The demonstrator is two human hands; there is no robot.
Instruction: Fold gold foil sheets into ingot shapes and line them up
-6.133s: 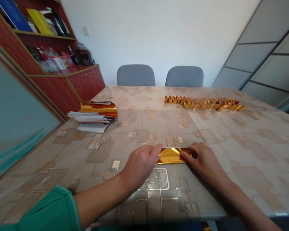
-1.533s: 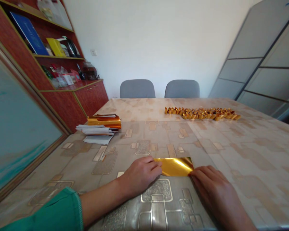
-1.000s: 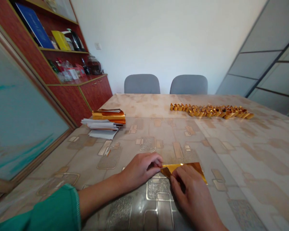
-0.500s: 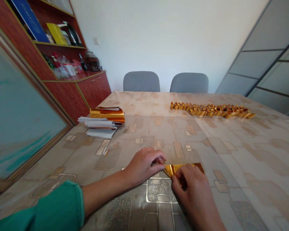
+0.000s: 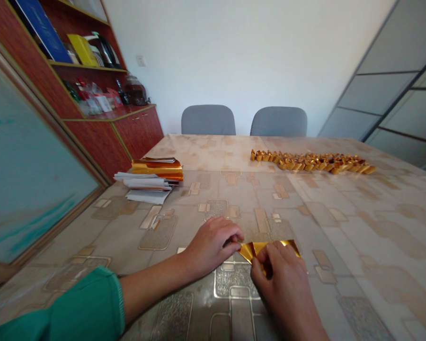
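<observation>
Between my hands, just above the patterned tablecloth [image 5: 184, 303], is a piece of shiny gold foil paper [image 5: 247, 250] with folds in it. My left hand [image 5: 213, 240] pinches its left tip between thumb and fingers. My right hand [image 5: 282, 272] grips the near edge, its thumb and fingers pressed together on the foil and covering much of the middle. The foil's right end [image 5: 293, 245] sticks out beyond my right fingers. The underside of the foil is hidden.
Several folded gold paper pieces [image 5: 312, 162] stand in rows at the back right of the table. A stack of gold and white paper sheets [image 5: 151, 177] lies at the back left. Two grey chairs [image 5: 208, 119] stand behind the table, and a red-brown cabinet [image 5: 135, 128] is at left.
Both hands stay almost in place on the foil. The creases near its left tip look flatter now, and the right end catches more light.
</observation>
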